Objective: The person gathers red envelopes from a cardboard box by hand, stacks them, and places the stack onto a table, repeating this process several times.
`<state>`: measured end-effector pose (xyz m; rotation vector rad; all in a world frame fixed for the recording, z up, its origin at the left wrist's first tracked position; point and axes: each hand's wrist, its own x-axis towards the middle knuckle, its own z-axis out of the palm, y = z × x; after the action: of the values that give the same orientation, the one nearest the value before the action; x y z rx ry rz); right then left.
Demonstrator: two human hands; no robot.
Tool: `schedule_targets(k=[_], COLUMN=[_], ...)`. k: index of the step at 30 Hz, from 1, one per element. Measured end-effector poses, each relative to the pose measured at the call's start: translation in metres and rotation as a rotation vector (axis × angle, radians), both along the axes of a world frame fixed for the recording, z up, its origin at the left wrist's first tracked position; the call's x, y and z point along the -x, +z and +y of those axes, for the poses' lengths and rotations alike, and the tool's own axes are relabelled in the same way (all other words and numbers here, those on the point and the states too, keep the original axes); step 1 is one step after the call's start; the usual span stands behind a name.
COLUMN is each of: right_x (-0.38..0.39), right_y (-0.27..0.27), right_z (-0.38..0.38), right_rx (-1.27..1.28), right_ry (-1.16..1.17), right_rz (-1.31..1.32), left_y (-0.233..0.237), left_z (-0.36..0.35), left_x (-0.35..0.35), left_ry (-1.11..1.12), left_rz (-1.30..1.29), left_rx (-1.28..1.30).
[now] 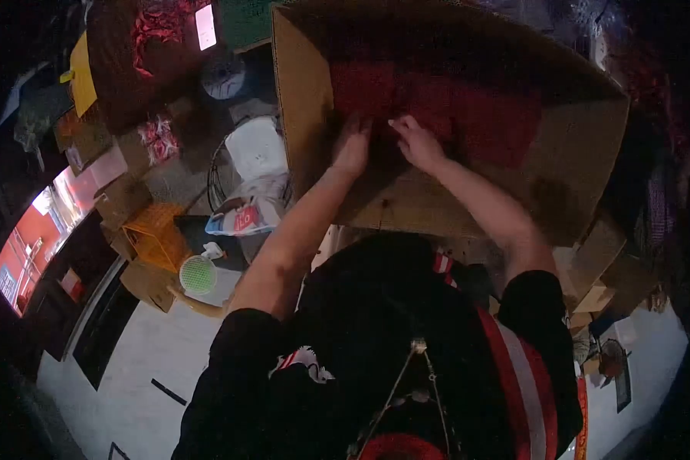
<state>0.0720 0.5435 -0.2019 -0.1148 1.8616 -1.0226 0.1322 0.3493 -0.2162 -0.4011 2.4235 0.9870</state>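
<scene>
Closest to the camera, a black short-sleeved shirt (376, 314) with a red-and-white stripe; beyond, two bare hands reach into a large, open brown cardboard box (583, 165). The left hand (353, 146) has extended fingers, the right hand (419, 143) loosely bent ones; whether either grips anything, shadow makes impossible to tell. Dark red, flat-looking material (483, 115) lies inside, at the fingertips and beyond.

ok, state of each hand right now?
Left hand: in the cardboard box, shadowed; open or closed can't be told.
Right hand: also inside, partly bent; whether it holds anything can't be told.
</scene>
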Motion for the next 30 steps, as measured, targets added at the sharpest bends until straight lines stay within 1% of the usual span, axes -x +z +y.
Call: schedule_targets(k=[1,2,3,4,5,7,8,9,10,11,12,13,14,15,16,17,19,20,21,22,23,25,26,28,29,30], right_x=[-0.009,-0.010,-0.008,-0.011,-0.012,-0.008,-0.006,-0.004,-0.002,-0.004,0.000,0.005,0.010,0.010,0.007,0.004,0.004,0.003,0.004,0.001,-0.001,0.000,0.003,0.000,-0.001,-0.001], right_y=[0.004,0.005,0.005,-0.002,-0.009,-0.021,-0.028,-0.035,-0.043,-0.049,-0.045,-0.037,-0.027,-0.028,-0.033,-0.039,-0.036,-0.032,-0.027,-0.030,-0.033,-0.026,-0.023,-0.020,-0.020,-0.021], right_z=[0.008,0.013,0.016,0.018,0.024,0.029,0.029,0.030,0.030,0.030,0.027,0.021,0.018,0.016,0.014,0.012,0.006,0.005,0.002,0.001,0.000,-0.005,-0.006,-0.008,-0.009,-0.010], right_rx=[0.028,0.063,0.096,0.042,0.024,-0.017,0.013,0.044,0.188,0.186,0.137,0.088,0.093,0.092,0.114,0.137,0.171,0.127,0.084,0.104,0.106,-0.031,-0.037,-0.059,-0.082,-0.095], right_ry=[0.169,0.056,-0.058,-0.193,-0.253,-0.331,-0.340,-0.349,-0.480,-0.475,-0.411,-0.347,-0.282,-0.280,-0.287,-0.294,-0.305,-0.277,-0.249,-0.235,-0.231,-0.062,0.034,0.077,0.114,0.132], right_rz=[0.458,0.337,0.214,0.174,0.174,0.207,0.214,0.217,0.081,0.074,0.116,0.157,0.244,0.240,0.207,0.174,0.217,0.239,0.260,0.289,0.288,0.350,0.403,0.443,0.482,0.506], left_y=[0.002,0.004,0.007,0.013,0.019,0.033,0.024,0.017,0.011,0.007,0.030,0.041,0.027,0.000,-0.015,-0.016,-0.009,-0.005,0.020,0.033,0.032,0.028,0.025,0.024,0.017,0.000], left_z=[-0.001,-0.004,-0.009,-0.010,-0.006,-0.004,-0.007,-0.011,-0.013,-0.012,-0.004,-0.001,-0.004,-0.011,-0.014,-0.012,-0.006,-0.005,-0.004,-0.002,0.001,0.006,0.006,0.006,0.005,0.003], left_x=[-0.001,-0.003,-0.004,-0.004,-0.003,0.008,0.004,0.005,0.002,-0.002,0.011,0.017,0.010,-0.005,-0.014,-0.015,-0.010,-0.008,0.008,0.014,0.012,0.005,0.003,0.003,-0.004,-0.018], left_ry=[0.018,0.024,-0.095,-0.214,-0.208,-0.419,-0.414,-0.497,-0.579,-0.574,-0.386,-0.198,-0.195,-0.241,-0.287,-0.284,0.034,0.039,-0.093,-0.226,-0.221,-0.295,-0.290,-0.380,-0.377,-0.489], left_rz=[-0.035,-0.040,0.095,0.227,0.218,0.227,0.219,0.316,0.416,0.409,0.233,0.060,0.056,0.163,0.270,0.267,0.273,0.274,0.161,0.046,0.045,0.057,0.057,0.124,0.123,0.173], left_rx=[0.048,0.048,0.057,0.065,0.062,0.303,0.301,0.348,0.395,0.394,0.327,0.258,0.257,0.230,0.200,0.199,-0.008,-0.006,0.122,0.249,0.250,0.403,0.405,0.392,0.394,0.499])
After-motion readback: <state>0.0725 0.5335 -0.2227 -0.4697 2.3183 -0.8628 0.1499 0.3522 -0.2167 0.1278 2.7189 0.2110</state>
